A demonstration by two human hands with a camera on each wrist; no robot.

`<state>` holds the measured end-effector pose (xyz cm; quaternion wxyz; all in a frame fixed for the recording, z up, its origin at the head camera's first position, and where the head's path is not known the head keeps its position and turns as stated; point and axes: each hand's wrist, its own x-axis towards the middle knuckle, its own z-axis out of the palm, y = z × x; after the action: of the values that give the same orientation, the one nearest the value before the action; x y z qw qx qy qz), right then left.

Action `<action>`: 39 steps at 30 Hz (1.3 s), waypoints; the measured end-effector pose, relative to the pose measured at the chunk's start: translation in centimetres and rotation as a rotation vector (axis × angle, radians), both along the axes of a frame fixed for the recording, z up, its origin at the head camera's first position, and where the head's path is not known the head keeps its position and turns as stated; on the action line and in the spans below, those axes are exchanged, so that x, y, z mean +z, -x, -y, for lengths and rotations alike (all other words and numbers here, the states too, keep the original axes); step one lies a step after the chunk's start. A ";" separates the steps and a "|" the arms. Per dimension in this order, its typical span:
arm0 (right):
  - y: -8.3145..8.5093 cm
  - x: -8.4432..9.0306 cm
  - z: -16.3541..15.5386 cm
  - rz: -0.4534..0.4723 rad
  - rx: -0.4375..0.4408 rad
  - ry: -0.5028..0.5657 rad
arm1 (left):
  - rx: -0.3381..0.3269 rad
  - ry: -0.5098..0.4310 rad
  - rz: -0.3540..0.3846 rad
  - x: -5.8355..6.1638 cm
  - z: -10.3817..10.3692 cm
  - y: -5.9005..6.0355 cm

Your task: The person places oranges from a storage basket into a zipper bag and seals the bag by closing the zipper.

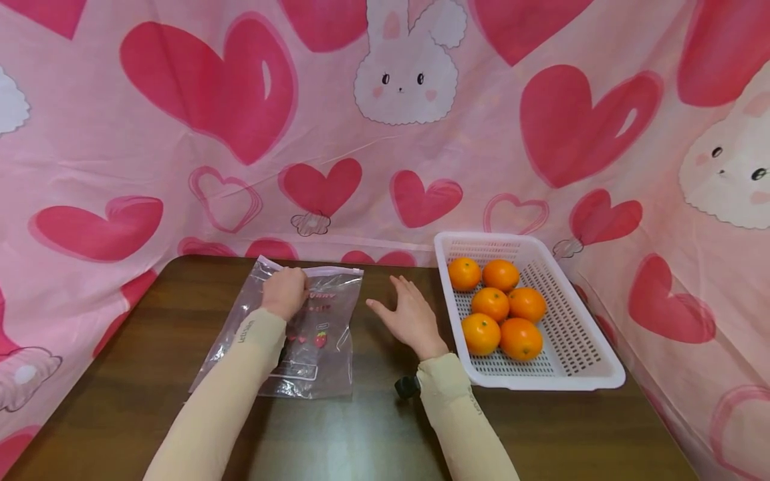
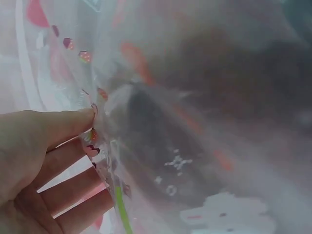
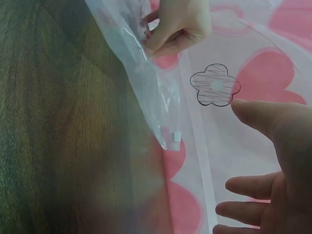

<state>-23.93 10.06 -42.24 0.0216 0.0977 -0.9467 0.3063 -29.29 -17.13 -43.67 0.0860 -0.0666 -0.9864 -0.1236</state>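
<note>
A clear zip bag (image 1: 333, 321) printed with a strawberry and lettering lies toward the left of the table, its slider edge at the far side. Near that top edge my left hand (image 1: 285, 292) pinches the bag; in the left wrist view the thumb and fingers (image 2: 73, 122) grip the film. My right hand (image 1: 412, 318) hovers between the bag and a basket, fingers spread and holding nothing. The right wrist view shows the bag's white slider (image 3: 177, 137) at its corner, apart from my right hand (image 3: 273, 161).
On the right stands a white perforated plastic basket (image 1: 577, 334) with several oranges (image 1: 490, 304) grouped in its left part. The dark wooden table (image 1: 385, 427) meets a pink cloth backdrop (image 1: 373, 143) with hearts and rabbits at the back and sides.
</note>
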 end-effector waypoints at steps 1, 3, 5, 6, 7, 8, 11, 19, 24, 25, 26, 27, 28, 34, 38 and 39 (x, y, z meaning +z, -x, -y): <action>0.0 0.0 0.0 0.001 -0.001 0.002 | -0.007 -0.002 -0.005 0.2 0.1 0.0; 0.0 0.0 0.0 0.000 -0.005 0.009 | -0.022 -0.010 -0.020 0.5 0.2 0.0; 0.0 -0.1 0.0 0.003 -0.010 0.017 | -0.032 -0.014 -0.035 0.9 0.3 -0.1; 0.0 -0.1 0.0 0.005 -0.012 0.019 | -0.036 -0.015 -0.042 1.0 0.4 -0.1; 0.0 -0.1 0.0 0.007 -0.013 0.022 | -0.036 -0.016 -0.047 1.2 0.5 -0.1; 0.0 -0.2 0.0 0.010 -0.014 0.026 | -0.039 -0.016 -0.052 1.3 0.5 -0.2; 0.1 -0.3 0.0 0.015 -0.016 0.036 | -0.054 -0.022 -0.059 1.8 0.7 -0.3; 0.1 -0.5 0.0 0.025 -0.028 0.051 | -0.088 -0.038 -0.071 3.1 0.9 -1.1; 0.2 -0.7 0.0 0.020 -0.041 0.064 | -0.121 -0.041 -0.076 3.8 0.8 -1.5; 0.3 -0.7 0.0 0.020 -0.045 0.068 | -0.132 -0.042 -0.083 4.0 0.7 -1.6; 0.3 -0.8 0.0 0.021 -0.048 0.073 | -0.143 -0.035 -0.094 4.1 0.7 -1.6; 0.3 -0.8 0.0 0.020 -0.050 0.079 | -0.154 -0.030 -0.106 4.2 0.6 -1.7; 0.3 -0.8 0.0 0.022 -0.052 0.083 | -0.163 -0.028 -0.117 4.4 0.6 -1.8; 0.0 -0.8 -0.1 0.024 -0.044 0.131 | -0.210 -0.062 -0.165 5.2 0.2 -2.7; 0.0 -0.8 0.0 0.010 -0.034 0.161 | -0.243 -0.073 -0.195 5.6 -0.1 -3.3; 0.0 -0.9 0.0 0.006 -0.030 0.167 | -0.252 -0.065 -0.204 5.8 -0.2 -3.4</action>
<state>-23.92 10.10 -43.09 0.0315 0.0803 -0.9193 0.3841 -25.87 -16.97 -37.91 0.1716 -0.1990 -0.9518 -0.1580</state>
